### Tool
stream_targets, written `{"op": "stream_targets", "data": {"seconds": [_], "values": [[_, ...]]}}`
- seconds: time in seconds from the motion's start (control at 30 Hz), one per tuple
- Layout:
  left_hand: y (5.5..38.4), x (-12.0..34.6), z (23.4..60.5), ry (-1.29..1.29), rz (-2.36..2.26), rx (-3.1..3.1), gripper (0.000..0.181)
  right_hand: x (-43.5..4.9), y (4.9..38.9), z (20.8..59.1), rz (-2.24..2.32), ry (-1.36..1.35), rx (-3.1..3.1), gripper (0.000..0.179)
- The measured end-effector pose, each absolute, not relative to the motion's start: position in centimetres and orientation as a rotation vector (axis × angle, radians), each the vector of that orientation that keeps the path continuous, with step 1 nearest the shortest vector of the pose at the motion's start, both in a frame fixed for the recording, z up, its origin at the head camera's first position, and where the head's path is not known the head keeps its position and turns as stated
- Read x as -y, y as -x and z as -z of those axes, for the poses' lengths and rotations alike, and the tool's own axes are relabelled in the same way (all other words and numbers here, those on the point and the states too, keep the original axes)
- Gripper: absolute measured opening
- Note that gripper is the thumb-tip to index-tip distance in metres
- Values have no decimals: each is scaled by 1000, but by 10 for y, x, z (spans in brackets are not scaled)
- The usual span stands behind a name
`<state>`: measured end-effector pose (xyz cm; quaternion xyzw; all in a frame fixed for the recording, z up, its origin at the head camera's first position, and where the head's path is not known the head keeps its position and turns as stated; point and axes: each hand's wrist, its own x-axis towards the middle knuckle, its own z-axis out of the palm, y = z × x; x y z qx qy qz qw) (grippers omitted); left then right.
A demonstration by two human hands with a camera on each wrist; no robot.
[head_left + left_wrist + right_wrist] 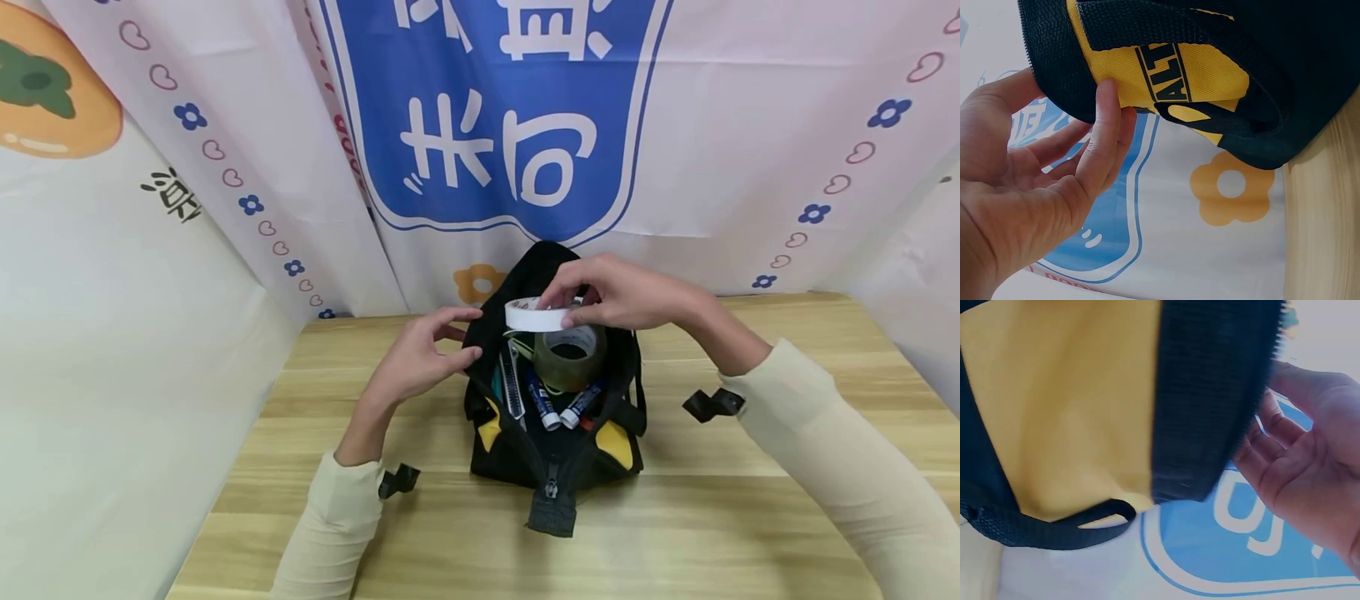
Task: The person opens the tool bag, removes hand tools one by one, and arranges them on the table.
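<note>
A black and yellow zippered tool bag [506,465] stands open on the wooden table. My left hand [415,357] pinches the left rim of its opening; in the left wrist view the fingers [1105,134] lie against the outside of the bag. Over the opening, my right hand [618,293] holds a roll of white tape [534,319] between thumb and fingers. Beneath it, inside the bag, are a wide roll of clear tape [558,368], a utility knife [512,379] and two blue and white tubes [543,402]. In the right wrist view the bag's side hides the tape.
A printed cloth [705,167] with a blue emblem hangs right behind the bag. White cloth [112,333] covers the left side. The wood-grain table [420,533] extends in front of the bag and to both sides. A strap [1054,532] hangs from the bag's side.
</note>
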<state>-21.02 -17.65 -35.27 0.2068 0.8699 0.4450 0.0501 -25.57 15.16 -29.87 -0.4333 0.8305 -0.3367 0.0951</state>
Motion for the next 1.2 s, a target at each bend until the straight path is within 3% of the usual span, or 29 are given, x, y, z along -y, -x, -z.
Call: {"op": "stream_targets", "data": {"seconds": [0.4,0.77,1.2], "values": [[209,178,355,-634,-1361,-2641,53,-186,236,282,1107,1297,-2572,28],[211,179,358,-632,-1392,-2603,53,-227,223,286,1261,1466,-2652,42],[211,179,355,-640,-1402,-2577,53,-270,215,306,1298,1169,-2904,45]]}}
